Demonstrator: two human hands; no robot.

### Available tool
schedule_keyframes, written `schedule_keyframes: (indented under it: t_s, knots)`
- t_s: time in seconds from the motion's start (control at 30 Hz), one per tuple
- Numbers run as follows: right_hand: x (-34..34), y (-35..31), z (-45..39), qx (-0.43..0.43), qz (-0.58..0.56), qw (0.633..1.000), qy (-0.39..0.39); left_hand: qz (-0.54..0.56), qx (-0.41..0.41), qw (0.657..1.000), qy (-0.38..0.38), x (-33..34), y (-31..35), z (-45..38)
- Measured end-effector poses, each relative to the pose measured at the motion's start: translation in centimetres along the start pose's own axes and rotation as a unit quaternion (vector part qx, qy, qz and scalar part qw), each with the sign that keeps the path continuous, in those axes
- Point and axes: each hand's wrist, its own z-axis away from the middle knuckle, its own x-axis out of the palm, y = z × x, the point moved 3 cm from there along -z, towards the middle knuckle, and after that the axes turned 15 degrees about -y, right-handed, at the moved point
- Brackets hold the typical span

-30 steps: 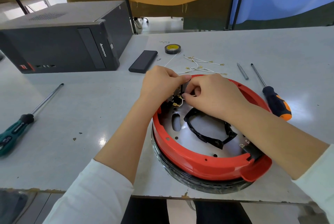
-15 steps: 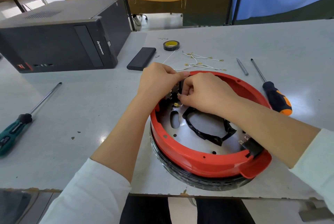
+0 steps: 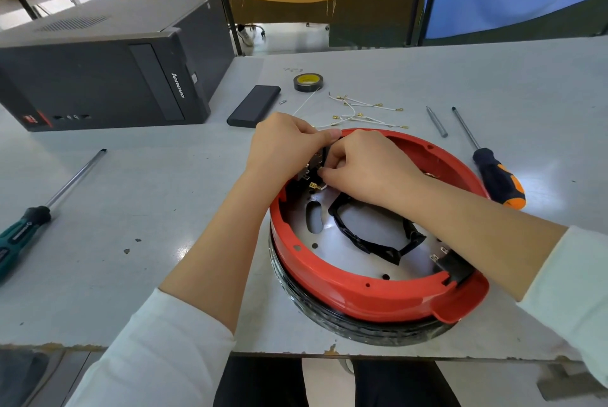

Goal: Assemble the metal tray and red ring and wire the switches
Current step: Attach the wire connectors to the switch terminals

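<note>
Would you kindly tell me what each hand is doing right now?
Left hand: closed, gripping the small metal switch at the red plastic ring.
Right hand: closed, pinching something at the switch; cannot tell what.

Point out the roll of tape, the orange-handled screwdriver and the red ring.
roll of tape [image 3: 308, 82]: head view, on its yellow inner core.
orange-handled screwdriver [image 3: 497, 177]: head view, on the dark middle of its handle.
red ring [image 3: 355, 290]: head view, on the near outer wall.
</note>
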Motion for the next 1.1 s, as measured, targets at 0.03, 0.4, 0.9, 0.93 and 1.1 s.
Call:
schedule_keyframes:
  t_s: [0.03, 0.4, 0.9, 0.93, 1.1]
  knots:
    - [0.1, -0.1, -0.1, -0.002, -0.005, 1.0, 0.002, 0.001, -0.001, 1.0, 0.002, 0.0, 0.0, 0.0]
    - [-0.3, 0.5, 0.4, -0.052, 0.002, 0.998, -0.018, 0.013, 0.01, 0.998, -0.066, -1.0, 0.7, 1.1]
    - [-0.3, 0.1, 0.6, -0.05, 0.055, 0.997, -0.006, 0.031, -0.017, 0.999, 0.007, -0.5, -1.1, 2.6]
    - [-0.3, 0.1, 0.6, -0.051, 0.056, 0.997, -0.004, 0.031, -0.015, 0.999, 0.006, -0.6, -1.1, 2.5]
    - [-0.3, -0.1, 0.5, -0.052, 0.058, 0.997, 0.005, 0.026, -0.012, 1.0, 0.0, -0.6, -1.2, 2.5]
